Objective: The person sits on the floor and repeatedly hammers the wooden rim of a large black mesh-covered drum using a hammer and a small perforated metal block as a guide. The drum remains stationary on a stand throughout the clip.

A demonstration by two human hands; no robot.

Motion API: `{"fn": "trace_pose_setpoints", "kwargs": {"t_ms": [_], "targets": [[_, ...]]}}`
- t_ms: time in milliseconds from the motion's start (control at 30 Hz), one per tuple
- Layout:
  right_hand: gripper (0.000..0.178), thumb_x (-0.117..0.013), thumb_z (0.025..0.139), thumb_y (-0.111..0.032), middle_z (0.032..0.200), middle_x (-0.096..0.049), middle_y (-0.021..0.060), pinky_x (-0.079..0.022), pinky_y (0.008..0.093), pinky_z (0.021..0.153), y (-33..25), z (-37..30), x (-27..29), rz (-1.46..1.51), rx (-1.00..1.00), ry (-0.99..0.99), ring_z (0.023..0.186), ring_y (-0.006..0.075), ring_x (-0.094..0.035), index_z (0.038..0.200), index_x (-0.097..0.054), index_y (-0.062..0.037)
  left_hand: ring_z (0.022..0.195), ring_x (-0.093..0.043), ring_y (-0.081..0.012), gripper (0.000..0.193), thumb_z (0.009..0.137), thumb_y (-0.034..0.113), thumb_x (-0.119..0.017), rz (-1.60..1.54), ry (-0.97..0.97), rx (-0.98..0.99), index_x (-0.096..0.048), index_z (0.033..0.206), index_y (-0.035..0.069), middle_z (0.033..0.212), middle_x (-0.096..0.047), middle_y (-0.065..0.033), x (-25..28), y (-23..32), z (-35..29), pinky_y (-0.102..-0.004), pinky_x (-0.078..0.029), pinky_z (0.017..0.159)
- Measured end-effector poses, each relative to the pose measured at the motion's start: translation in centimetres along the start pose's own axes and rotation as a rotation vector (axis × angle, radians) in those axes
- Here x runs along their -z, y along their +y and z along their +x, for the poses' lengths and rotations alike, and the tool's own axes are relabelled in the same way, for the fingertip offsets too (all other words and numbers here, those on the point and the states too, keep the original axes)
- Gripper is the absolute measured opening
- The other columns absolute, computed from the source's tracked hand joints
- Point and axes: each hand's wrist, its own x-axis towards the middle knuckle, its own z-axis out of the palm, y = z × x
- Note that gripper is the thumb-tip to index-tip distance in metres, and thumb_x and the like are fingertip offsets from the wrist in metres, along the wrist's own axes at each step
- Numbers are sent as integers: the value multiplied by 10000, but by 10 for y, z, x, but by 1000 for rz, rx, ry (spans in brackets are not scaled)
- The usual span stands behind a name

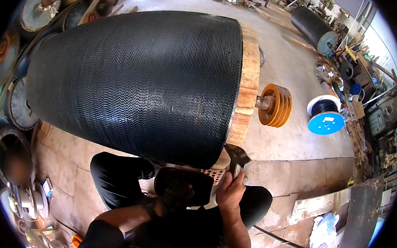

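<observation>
A large drum wrapped in black ridged material lies on its side in front of me. Its right end shows a ring of wood. My right hand is closed round a hammer, whose metal head is by the lower right edge of the drum. My left hand, in a dark glove, is at a dark, rounded block-like thing under the drum's near side. Its fingers are too dark to make out. A perforated light-coloured piece sits just right of that dark thing.
An orange grooved pulley sticks out on the drum's shaft. Beyond it stands a blue-and-white spool of black cable. Another black roller lies at the far right. Stacked rollers line the left; a hose crosses the floor at lower right.
</observation>
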Motion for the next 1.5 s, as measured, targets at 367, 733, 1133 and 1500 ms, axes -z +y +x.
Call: {"fn": "trace_pose_setpoints", "kwargs": {"t_ms": [367, 733, 1133, 1500], "targets": [[276, -520, 1016, -219, 649, -579, 154, -442, 403, 489, -1, 2, -1, -50, 36, 2, 547, 248, -578, 930, -495, 41, 968, -648, -259, 178, 937, 146, -555, -367, 119, -72, -698, 974, 46, 965, -668, -101, 5, -7, -8, -392, -525, 834], [229, -522, 1005, -173, 676, -588, 241, -443, 443, 512, 1, 5, 1, -128, 48, 13, 563, 434, -572, 895, -519, 28, 1033, -663, -269, 316, 967, 209, -530, -176, 187, -79, -671, 1224, 90, 1116, -680, -129, 2, -8, -10, -364, -547, 856], [217, -492, 1015, -177, 667, -590, 205, -479, 433, 525, 1, -7, 5, -140, 56, 13, 569, 349, -612, 940, -531, 22, 1001, -649, -316, 423, 832, 106, -670, -73, 778, -353, -615, 1248, 50, 1186, -638, -143, 103, -13, 43, -432, -542, 818], [271, -523, 1008, -222, 675, -569, 161, -440, 372, 507, 2, -15, 6, -8, 25, 67, 557, 218, -546, 946, -548, 40, 977, -603, -280, 359, 753, 50, -699, 341, 1202, -310, -633, 1103, 99, 1105, -583, -81, 179, -53, 116, -437, -511, 822]]}}
